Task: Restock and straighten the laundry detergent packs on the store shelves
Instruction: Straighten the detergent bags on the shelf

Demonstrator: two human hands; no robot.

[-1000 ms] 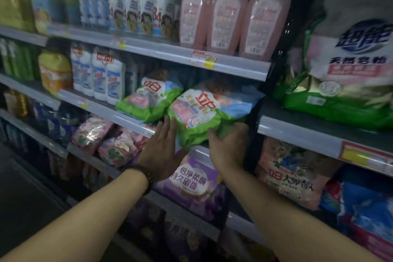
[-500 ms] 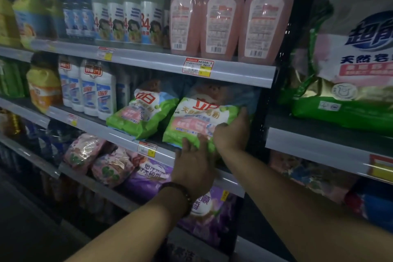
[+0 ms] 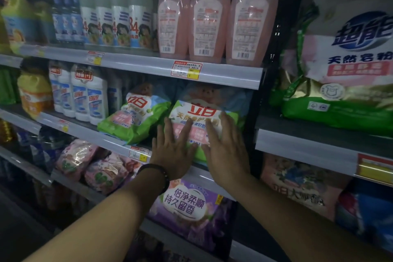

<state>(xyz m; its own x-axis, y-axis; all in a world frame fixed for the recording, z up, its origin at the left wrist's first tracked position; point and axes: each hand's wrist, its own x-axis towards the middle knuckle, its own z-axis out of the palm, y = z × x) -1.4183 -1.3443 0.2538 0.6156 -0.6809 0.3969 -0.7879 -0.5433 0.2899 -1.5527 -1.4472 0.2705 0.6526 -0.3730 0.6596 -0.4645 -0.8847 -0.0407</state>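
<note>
Dim store shelves [image 3: 214, 75] with pale plastic edge strips hold bottles and bags. On the middle shelf stands a soft, glossy green-and-white detergent pack [image 3: 202, 112] with red lettering. Left hand [image 3: 173, 151] and right hand [image 3: 225, 149] press flat against its front, fingers spread.

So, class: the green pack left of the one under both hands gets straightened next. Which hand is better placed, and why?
Left, probably. The left hand lies beside the neighbouring pack; the right hand sits farther off, on the pressed pack.

Left hand [image 3: 172, 153], right hand [image 3: 223, 147] flat against green detergent pack [image 3: 200, 117].
</note>
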